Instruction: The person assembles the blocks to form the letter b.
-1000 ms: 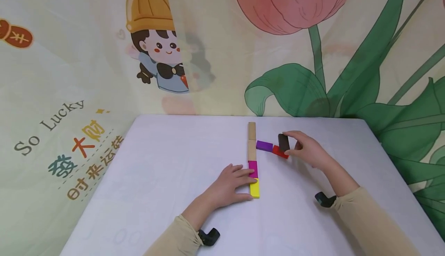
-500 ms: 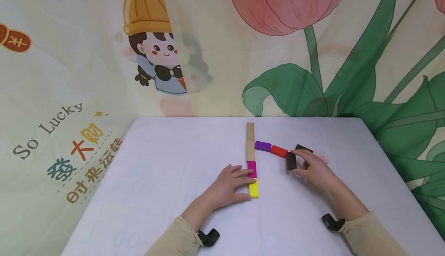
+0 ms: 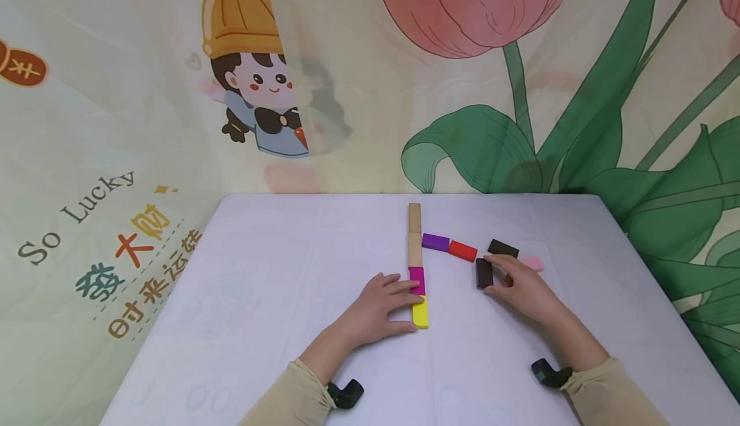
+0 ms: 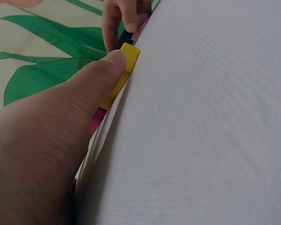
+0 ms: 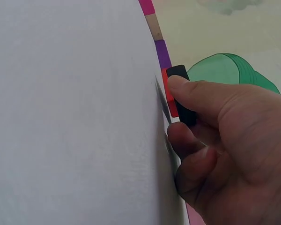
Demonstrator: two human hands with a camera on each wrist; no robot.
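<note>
A line of flat blocks runs away from me on the white table (image 3: pixel 277 297): yellow (image 3: pixel 421 312), magenta (image 3: pixel 418 279), then two tan ones (image 3: pixel 414 249). A purple block (image 3: pixel 435 241) and a red block (image 3: pixel 463 250) branch off to the right. My left hand (image 3: pixel 407 307) lies flat with straight fingers against the magenta and yellow blocks; its thumb touches the yellow block (image 4: pixel 124 70). My right hand (image 3: pixel 496 275) pinches a dark brown block (image 3: pixel 484 273) lying on the table just below the red block's right end. The right wrist view shows the thumb on this dark block (image 5: pixel 178 72) beside the red block (image 5: pixel 168 91).
A second dark block (image 3: pixel 503 248) and a pink block (image 3: pixel 532 263) lie just beyond my right hand. A printed cloth backdrop (image 3: pixel 347 92) hangs around the table's far and side edges. The table's left half is bare white surface.
My right hand has brought the dark brown block from above the red block down towards me and laid it by the red block's right end. That uncovered the second dark block and the pink one. The left hand stayed put.
</note>
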